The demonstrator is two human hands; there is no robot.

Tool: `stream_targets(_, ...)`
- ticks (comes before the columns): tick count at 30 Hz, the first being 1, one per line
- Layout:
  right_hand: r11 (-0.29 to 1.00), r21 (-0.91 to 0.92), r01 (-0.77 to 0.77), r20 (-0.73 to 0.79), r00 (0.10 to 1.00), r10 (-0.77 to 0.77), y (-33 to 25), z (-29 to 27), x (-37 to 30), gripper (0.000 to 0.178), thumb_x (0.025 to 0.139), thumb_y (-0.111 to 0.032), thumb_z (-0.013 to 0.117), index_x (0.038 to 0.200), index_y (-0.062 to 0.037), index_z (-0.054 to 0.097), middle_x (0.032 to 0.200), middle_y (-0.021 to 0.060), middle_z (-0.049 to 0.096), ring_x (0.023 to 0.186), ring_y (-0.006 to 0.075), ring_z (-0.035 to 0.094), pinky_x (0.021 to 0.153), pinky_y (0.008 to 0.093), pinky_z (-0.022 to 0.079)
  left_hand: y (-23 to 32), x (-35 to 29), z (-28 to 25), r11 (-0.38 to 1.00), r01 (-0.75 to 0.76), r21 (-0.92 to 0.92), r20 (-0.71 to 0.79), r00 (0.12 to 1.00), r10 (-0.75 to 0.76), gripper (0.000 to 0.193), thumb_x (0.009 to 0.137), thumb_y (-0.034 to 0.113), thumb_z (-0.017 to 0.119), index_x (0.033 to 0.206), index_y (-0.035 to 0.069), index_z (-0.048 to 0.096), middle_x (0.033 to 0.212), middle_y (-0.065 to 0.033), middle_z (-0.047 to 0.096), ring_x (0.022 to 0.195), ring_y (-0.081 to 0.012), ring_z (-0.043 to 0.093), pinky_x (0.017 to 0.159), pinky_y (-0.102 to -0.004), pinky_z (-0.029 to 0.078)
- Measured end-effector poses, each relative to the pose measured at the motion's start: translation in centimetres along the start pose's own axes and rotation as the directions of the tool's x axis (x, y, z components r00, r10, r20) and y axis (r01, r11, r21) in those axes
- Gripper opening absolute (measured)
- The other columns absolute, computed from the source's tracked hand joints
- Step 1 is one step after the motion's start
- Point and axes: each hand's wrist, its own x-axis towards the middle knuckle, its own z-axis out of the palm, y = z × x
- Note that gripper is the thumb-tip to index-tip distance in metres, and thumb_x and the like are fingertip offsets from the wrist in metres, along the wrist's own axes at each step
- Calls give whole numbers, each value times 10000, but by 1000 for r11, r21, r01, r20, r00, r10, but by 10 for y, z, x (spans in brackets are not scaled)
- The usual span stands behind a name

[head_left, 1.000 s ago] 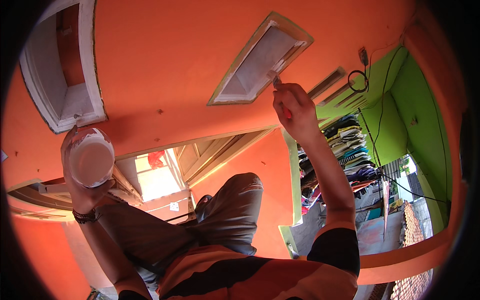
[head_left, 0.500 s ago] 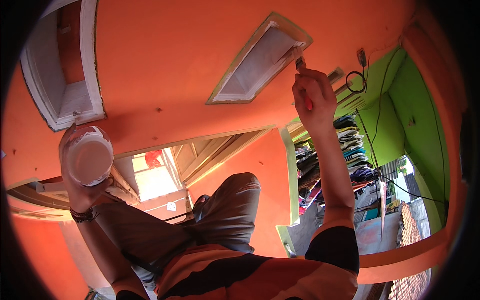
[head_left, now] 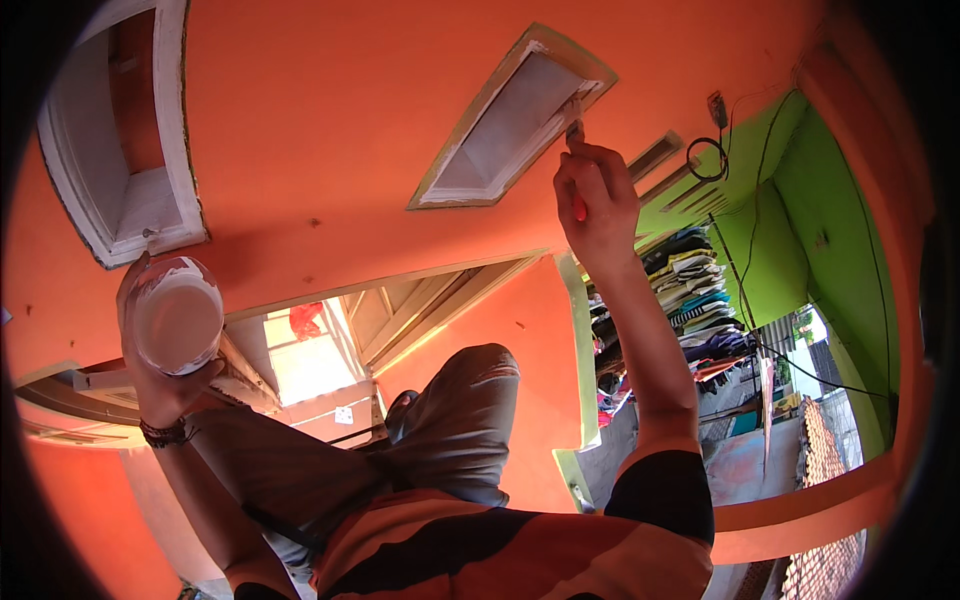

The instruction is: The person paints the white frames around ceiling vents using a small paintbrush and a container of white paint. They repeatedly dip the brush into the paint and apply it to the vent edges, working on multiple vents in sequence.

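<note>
Right hand (head_left: 600,205): my fingers are curled tightly about a paintbrush (head_left: 574,130), gripping it, with little gap between them. A bit of red handle shows below the curled fingers; the rest is concealed in my grasp. The bristles lie over the right-hand edge of the slanted frame (head_left: 575,55) around a recess in the orange wall (head_left: 320,120). They appear to touch it, but pale bristle against pale paint makes the exact contact hard to make out.

Left hand (head_left: 148,368): my fingers are spread wide around a clear cup (head_left: 188,270), grasping it, thumb on the near side. The cup sits just below the white frame (head_left: 172,130) at far left. Pale stuff fills the view inside; its depth cannot be read. My other fingers are partly hidden behind the cup, and dark bands (head_left: 168,433) circle the wrist. The white frame's top is cut off.
</note>
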Motion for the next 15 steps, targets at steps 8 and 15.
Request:
stream_targets(8,1000,7,11,-66,998,-10,-3,-2,4,293,643,102,664,888,-40,589,1003,138,592,789,272,630,586,346,542,-4,-2,-3,1000,4,-24,21,1000,-3,1050,462,36,686,1456,77,353,1296,-89,471,1146,-248,527,1001,-367,443)
stream_targets(15,964,241,-111,275,960,42,-9,8,-9,218,714,84,660,854,-46,555,870,98,587,704,239,608,571,353,520,0,0,-1,1000,-21,5,17,1000,20,1040,466,46,674,1454,74,350,1305,-91,471,1135,-256,541,1000,-369,447)
